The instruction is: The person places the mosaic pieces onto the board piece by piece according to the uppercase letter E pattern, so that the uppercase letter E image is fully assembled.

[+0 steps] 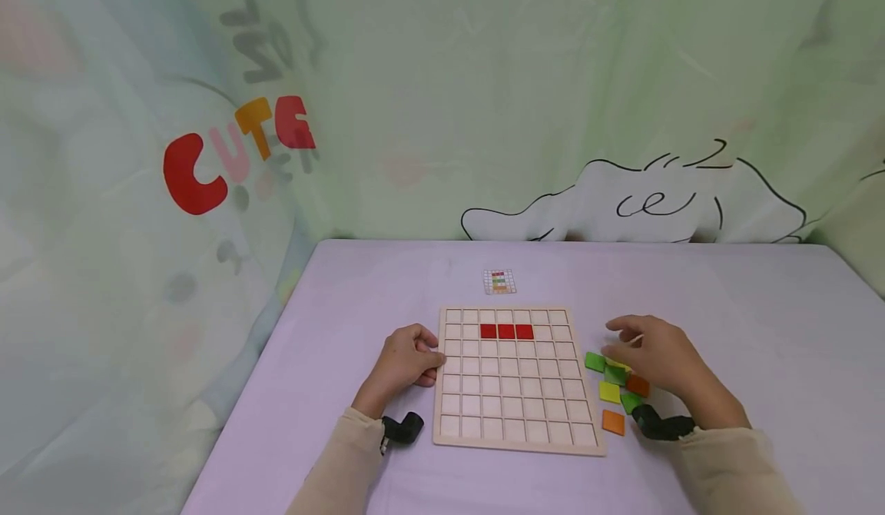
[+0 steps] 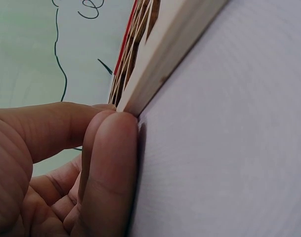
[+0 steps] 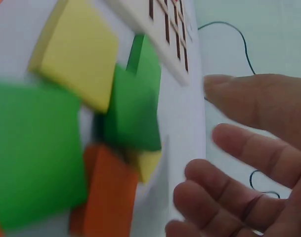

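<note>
A wooden grid board (image 1: pixel 520 447) lies flat on the table, with three red square tiles (image 1: pixel 506 332) side by side in its second row from the far edge. My left hand (image 1: pixel 402 359) pinches the board's left edge; the left wrist view shows thumb and finger meeting at the wooden rim (image 2: pixel 157 69). Above the loose tiles to the board's right is my right hand (image 1: pixel 657 352), its fingers apart and holding nothing. Among those tiles are green tiles (image 3: pixel 36 153), a yellow tile (image 3: pixel 81 54) and an orange-red tile (image 3: pixel 110 197), some overlapping.
A small card with a coloured grid pattern (image 1: pixel 500 281) lies beyond the board. An orange tile (image 1: pixel 613 422) sits near the board's front right corner. Behind the table (image 1: pixel 387 269) hangs a printed curtain (image 1: pixel 442 100).
</note>
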A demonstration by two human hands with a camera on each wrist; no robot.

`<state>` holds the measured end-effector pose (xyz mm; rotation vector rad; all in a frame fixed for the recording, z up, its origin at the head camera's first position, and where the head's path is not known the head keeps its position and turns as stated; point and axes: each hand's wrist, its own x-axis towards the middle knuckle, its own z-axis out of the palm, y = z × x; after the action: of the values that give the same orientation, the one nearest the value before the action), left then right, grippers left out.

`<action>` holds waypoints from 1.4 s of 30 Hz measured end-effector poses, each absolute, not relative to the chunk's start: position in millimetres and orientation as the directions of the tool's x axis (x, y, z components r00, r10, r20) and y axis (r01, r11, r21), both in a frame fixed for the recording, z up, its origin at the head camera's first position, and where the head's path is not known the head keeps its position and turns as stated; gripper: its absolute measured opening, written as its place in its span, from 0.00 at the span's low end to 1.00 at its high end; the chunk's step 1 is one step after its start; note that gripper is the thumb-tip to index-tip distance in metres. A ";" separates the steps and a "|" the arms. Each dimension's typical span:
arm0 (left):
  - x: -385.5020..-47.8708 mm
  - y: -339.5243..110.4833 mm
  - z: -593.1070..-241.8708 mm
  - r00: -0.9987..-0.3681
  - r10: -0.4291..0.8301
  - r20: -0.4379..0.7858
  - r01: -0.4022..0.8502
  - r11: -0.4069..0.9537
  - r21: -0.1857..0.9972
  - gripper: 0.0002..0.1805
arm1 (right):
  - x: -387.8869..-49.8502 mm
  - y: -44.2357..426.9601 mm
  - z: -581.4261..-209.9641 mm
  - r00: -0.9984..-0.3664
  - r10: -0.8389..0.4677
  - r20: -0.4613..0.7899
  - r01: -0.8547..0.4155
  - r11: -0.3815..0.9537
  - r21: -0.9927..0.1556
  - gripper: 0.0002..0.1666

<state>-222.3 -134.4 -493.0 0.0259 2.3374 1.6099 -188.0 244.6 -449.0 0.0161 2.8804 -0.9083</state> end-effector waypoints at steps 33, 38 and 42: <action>-221.9 -133.3 -493.6 -0.957 0.174 -0.233 -0.154 0.376 0.913 0.12 | -181.4 262.4 -463.9 -0.965 -0.065 -0.256 0.111 0.780 -0.615 0.20; -222.4 -133.8 -493.8 -0.956 0.180 -0.232 -0.152 0.372 0.916 0.12 | -181.6 260.9 -461.4 -0.962 -0.059 -0.267 0.119 0.788 -0.604 0.14; -222.8 -134.2 -494.2 -0.955 0.179 -0.234 -0.156 0.368 0.917 0.12 | -182.2 261.0 -460.7 -0.961 -0.045 -0.272 0.132 0.792 -0.596 0.13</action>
<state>-222.8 -134.2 -494.2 0.0210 2.3380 1.6163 -182.2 261.0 -460.7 0.0667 2.7096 -0.9305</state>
